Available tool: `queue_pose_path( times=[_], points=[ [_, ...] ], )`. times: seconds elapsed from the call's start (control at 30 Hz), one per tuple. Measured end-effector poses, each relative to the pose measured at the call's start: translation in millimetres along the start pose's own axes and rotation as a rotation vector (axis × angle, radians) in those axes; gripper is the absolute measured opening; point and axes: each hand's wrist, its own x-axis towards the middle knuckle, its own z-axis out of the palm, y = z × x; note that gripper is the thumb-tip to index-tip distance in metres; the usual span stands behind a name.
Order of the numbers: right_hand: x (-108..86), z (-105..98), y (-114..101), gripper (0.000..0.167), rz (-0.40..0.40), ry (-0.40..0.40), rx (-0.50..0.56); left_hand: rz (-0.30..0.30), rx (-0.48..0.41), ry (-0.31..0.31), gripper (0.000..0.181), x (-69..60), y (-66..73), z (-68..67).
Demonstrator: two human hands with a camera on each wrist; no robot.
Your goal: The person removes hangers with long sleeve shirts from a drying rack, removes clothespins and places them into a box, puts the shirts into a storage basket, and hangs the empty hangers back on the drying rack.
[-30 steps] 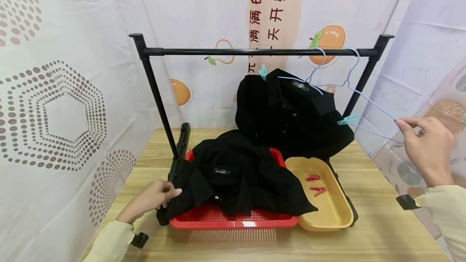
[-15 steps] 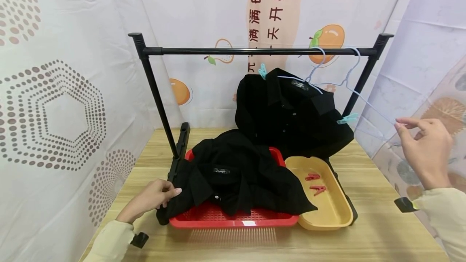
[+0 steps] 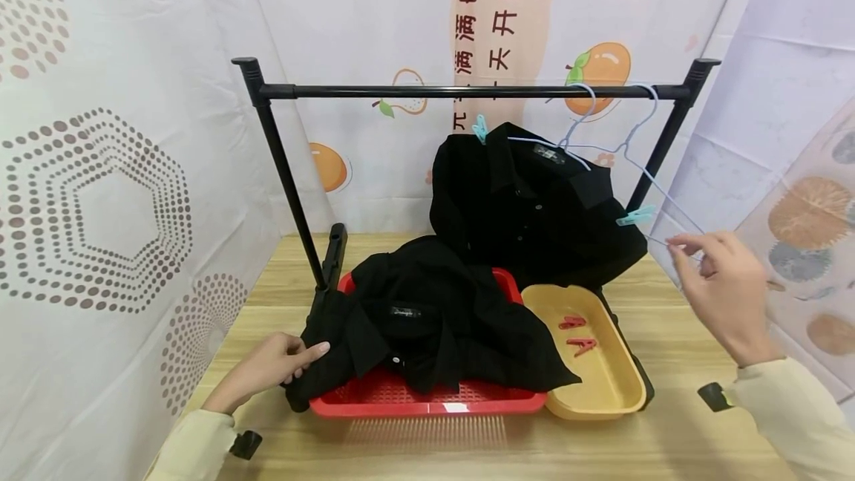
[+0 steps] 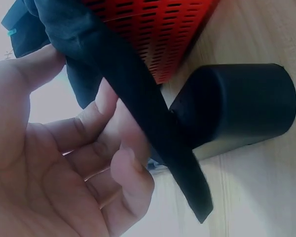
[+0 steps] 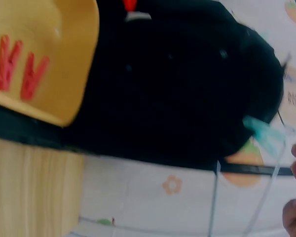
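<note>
A black shirt [image 3: 414, 318] with its collar facing front lies over a red basket [image 3: 427, 410]. At its left edge my left hand [image 3: 263, 366] pinches the cloth; the left wrist view shows the black fabric [image 4: 123, 74] between thumb and fingers. My right hand [image 3: 724, 292] pinches the lower right corner of a blue wire hanger [image 3: 657, 184] hooked on the black rack's bar [image 3: 427, 92]. Another black shirt [image 3: 528, 221] hangs from a second blue hanger [image 3: 577, 121], with a teal clip [image 3: 481, 128] and another teal clip [image 3: 636, 216] at its shoulders.
A yellow tray [image 3: 604, 384] stands right of the basket, holding a red clip [image 3: 572, 322] and another red clip [image 3: 582, 346]. The rack's left post [image 3: 287, 184] rises behind my left hand. Printed curtains surround the wooden table [image 3: 467, 451].
My right hand has moved left, swinging the empty hanger's corner toward the hanging shirt. My left hand stays at the lying shirt's edge, nearly still.
</note>
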Motion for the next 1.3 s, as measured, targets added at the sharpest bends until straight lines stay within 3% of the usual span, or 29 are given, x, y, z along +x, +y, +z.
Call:
queue_pose_path(
  times=[0.1, 0.17, 0.4, 0.53, 0.67, 0.87, 0.93, 1.07, 1.3],
  points=[
    [-5.7, 11, -10, 0.017, -0.076, -0.136, 0.042, -0.012, 0.018, 0.012, 0.054, 0.1, -0.8, -0.3],
    [-11.9, 19, -19, 0.021, -0.084, -0.256, 0.063, -0.012, 0.032, 0.019, 0.054, 0.3, -0.8, -0.4],
    [-47.0, 55, -48, 0.011, 0.050, -0.705, 0.171, -0.023, 0.025, 0.022, 0.056, 0.4, -3.5, 0.7],
    [-66.1, 72, -60, 0.026, 0.101, -0.857, 0.219, -0.034, -0.026, 0.000, 0.075, 1.3, -3.9, 1.2],
    [-76.7, 81, -70, 0.040, 0.119, -0.933, 0.191, -0.031, -0.129, -0.047, 0.076, 2.4, -2.3, 2.4],
    [-81.5, 89, -79, 0.043, 0.145, -0.976, 0.254, 0.094, -0.197, -0.088, 0.036, 4.3, 3.5, 2.4],
    [-82.2, 91, -80, 0.037, 0.143, -0.970, 0.301, 0.133, -0.173, -0.064, 0.033, 4.0, 5.7, 1.8],
    [-80.1, 93, -83, 0.023, 0.178, -0.986, 0.401, 0.147, -0.100, 0.026, 0.030, 2.5, 9.6, -0.4],
    [-67.7, 90, -84, 0.013, 0.220, -0.908, 0.349, 0.190, 0.036, 0.179, 0.022, 5.8, 20.3, -6.2]
  ],
)
